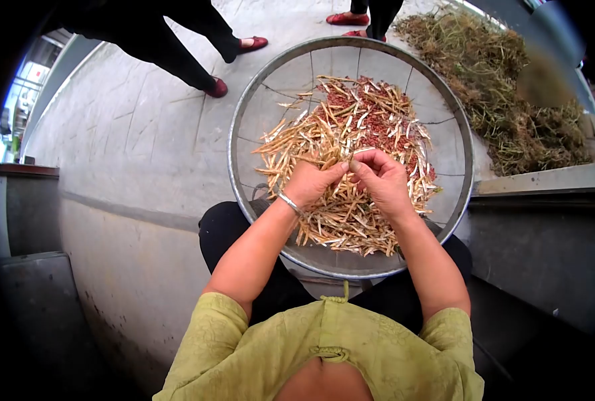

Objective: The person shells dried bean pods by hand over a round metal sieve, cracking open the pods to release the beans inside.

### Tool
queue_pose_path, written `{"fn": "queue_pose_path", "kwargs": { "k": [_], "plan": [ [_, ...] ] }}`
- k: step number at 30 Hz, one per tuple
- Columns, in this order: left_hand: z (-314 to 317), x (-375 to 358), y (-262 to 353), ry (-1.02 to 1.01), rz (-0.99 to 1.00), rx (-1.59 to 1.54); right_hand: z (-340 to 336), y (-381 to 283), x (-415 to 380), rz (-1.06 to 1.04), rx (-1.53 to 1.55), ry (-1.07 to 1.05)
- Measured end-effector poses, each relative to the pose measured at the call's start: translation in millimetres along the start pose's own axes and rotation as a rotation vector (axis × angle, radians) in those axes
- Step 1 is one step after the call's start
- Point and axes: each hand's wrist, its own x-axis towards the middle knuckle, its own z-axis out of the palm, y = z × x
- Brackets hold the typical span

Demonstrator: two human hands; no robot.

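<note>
A round metal-rimmed sieve (239,144) rests on my lap, holding a heap of dry tan bean pods (344,224) and many red beans (371,120). Over the middle of the heap my left hand (314,180), with a silver bracelet at its wrist, has its fingers closed, with pods around them. My right hand (383,179) meets it thumb to thumb, its fingers bent in a pinch. Something thin and pale, which looks like a pod, shows at the right fingertips. What lies between the left fingers is too small to make out.
Dried plants (504,100) lie in a large pile at the right. Two people in dark trousers and red shoes (254,44) stand beyond the sieve, at the top left and top centre. A low ledge (544,180) runs along the right.
</note>
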Motion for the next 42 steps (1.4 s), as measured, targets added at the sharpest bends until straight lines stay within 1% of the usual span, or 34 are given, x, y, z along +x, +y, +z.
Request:
{"fn": "queue_pose_path", "kwargs": {
  "k": [2, 5, 6, 10, 12, 13, 15, 16, 20, 23, 24, 25, 27, 28, 29, 31, 32, 33, 35, 36, 37, 39, 40, 41, 42],
  "plan": [
    [0.2, -0.9, -1.4, -0.016, -0.047, 0.031, -1.6, 3.4, -0.5, -0.029, -0.043, -0.012],
    [1.1, -0.5, -3.1, 0.033, -0.038, 0.064, 3.2, -3.6, -3.2, -0.013, -0.064, 0.019],
    [3.3, -1.2, -0.9, 0.043, 0.006, 0.078, 3.6, -1.5, -2.8, -0.005, -0.076, 0.038],
    [0.5, 1.2, -1.7, 0.036, -0.007, 0.171, 1.9, 5.6, 0.1, 0.002, -0.05, 0.009],
    [3.4, -0.8, 0.9, 0.058, 0.079, 0.305, 1.9, -0.3, -0.5, 0.053, -0.047, -0.001],
    [3.2, 0.0, 0.7, 0.06, 0.067, 0.307, 2.1, -2.1, -0.2, 0.042, -0.056, -0.017],
    [3.2, 0.5, -0.9, 0.055, 0.158, 0.487, -2.5, 7.0, 5.3, 0.041, -0.094, -0.037],
    [3.3, 0.4, -1.5, 0.062, 0.091, 0.411, -1.4, 6.8, 5.5, 0.05, -0.099, -0.03],
    [2.2, 1.1, 1.5, 0.046, 0.089, 0.312, 4.6, 7.0, 6.6, 0.046, -0.067, -0.008],
    [3.1, 1.5, 2.6, 0.068, 0.119, 0.362, 2.8, 1.7, 7.6, 0.07, -0.07, -0.003],
    [0.8, 2.9, 2.1, 0.061, 0.133, 0.424, 1.4, -2.0, 7.5, 0.082, -0.112, -0.009],
    [0.5, 3.7, 2.0, 0.059, 0.143, 0.428, -1.5, -3.4, 7.8, 0.07, -0.112, -0.008],
    [2.5, 1.6, 2.6, 0.113, 0.146, 0.498, -6.4, -3.3, 6.5, -0.27, -0.558, 0.027],
    [1.2, 3.4, -0.2, 0.111, 0.17, 0.518, -6.5, -7.3, 5.1, -0.246, -0.486, 0.027],
    [1.1, 3.8, -0.3, 0.109, 0.178, 0.52, -6.9, -9.8, 5.5, -0.254, -0.487, 0.029],
    [2.6, 0.6, 1.1, 0.11, 0.076, 0.422, -7.6, -10.9, 4.6, -0.06, -0.185, 0.004],
    [3.9, -1.3, 3.0, 0.093, 0.062, 0.343, -6.3, -10.0, 4.7, 0.001, -0.102, -0.008],
    [4.6, -1.7, 2.4, 0.084, 0.068, 0.345, -3.6, -9.4, 4.4, -0.007, -0.103, -0.001],
    [4.8, -1.1, -6.0, 0.075, 0.067, 0.32, 3.3, -7.3, 0.5, 0.075, -0.017, -0.005],
    [2.7, 2.2, -13.9, 0.067, 0.064, 0.233, 5.0, -3.9, -0.1, 0.059, -0.016, 0.028],
    [3.9, 3.5, -16.2, 0.054, 0.08, 0.232, 5.6, -2.2, -0.3, -0.01, -0.078, 0.034],
    [7.0, 2.8, -18.5, 0.124, -0.013, -0.015, 6.4, -7.2, -1.2, -0.109, -0.21, 0.036],
    [8.2, 2.3, -17.8, 0.12, -0.03, -0.08, 6.6, -8.1, -1.3, -0.143, -0.272, 0.039],
    [7.6, 1.6, -18.0, 0.112, -0.017, -0.08, 7.0, -10.3, -3.0, -0.169, -0.335, 0.036],
    [6.2, 0.9, -18.6, 0.158, -0.082, -0.076, 6.2, -7.5, -2.3, -0.296, -0.449, 0.049]
  ]
}}
